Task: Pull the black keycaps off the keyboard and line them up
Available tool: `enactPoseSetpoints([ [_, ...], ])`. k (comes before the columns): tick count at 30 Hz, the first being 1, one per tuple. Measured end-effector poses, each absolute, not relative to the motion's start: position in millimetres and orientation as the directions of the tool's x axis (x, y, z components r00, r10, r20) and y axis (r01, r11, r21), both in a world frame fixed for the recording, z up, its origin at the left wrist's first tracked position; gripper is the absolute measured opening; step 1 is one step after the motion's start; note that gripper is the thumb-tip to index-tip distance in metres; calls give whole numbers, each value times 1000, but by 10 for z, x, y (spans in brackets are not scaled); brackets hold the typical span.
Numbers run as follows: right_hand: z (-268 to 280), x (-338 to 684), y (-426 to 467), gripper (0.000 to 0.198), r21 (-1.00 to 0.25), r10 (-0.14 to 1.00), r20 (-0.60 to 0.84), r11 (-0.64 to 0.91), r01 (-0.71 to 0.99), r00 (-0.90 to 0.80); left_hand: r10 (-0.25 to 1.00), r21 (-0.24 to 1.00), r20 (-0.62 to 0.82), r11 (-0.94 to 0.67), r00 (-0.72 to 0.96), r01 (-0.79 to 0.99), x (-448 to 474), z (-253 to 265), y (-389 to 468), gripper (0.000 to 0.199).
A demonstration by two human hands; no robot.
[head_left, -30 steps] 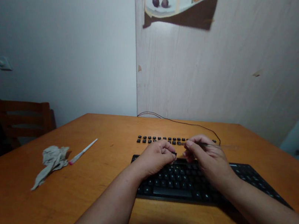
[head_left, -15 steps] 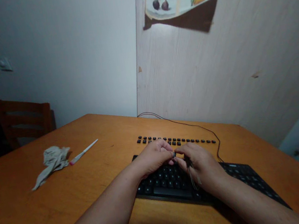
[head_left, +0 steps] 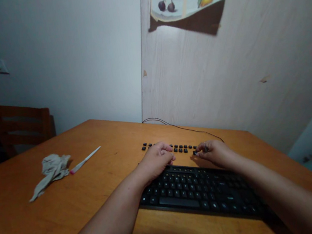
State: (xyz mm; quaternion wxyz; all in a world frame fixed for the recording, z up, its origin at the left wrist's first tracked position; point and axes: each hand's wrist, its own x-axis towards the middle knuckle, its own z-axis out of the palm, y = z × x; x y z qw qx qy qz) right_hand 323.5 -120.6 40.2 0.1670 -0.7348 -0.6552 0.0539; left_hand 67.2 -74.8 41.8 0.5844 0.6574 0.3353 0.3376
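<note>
My right hand (head_left: 216, 154) pinches a small black keycap (head_left: 195, 152) between thumb and finger, at the table surface by the right of the keycap rows. A small dark tool (head_left: 206, 147) shows among its curled fingers, mostly hidden. My left hand (head_left: 159, 157) rests over the upper left of the black keyboard (head_left: 181, 205), its fingers curled; what they hold, if anything, is hidden. Beyond the keyboard, loose black keycaps (head_left: 181, 150) lie in two rows, partly covered by both hands. Bare switch spots show along the keyboard's upper rows.
On the left of the wooden table (head_left: 104, 203) lie a crumpled grey cloth (head_left: 53, 167) and a white brush (head_left: 87, 157) with a pink tip. The black cable (head_left: 187, 128) runs along the back by the wall. A wooden chair (head_left: 22, 123) stands beyond the left edge.
My hands have separated. The right one moved from above the keyboard to the right of the keycap rows, bringing a keycap there. My left hand has barely moved.
</note>
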Motion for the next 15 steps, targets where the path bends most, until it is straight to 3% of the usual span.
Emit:
enactPoseSetpoints([
  [15,286,3212,-819,16,-256,948,76,-280,925,308,835,982,85,-161,544,94,658,389,-715,15],
])
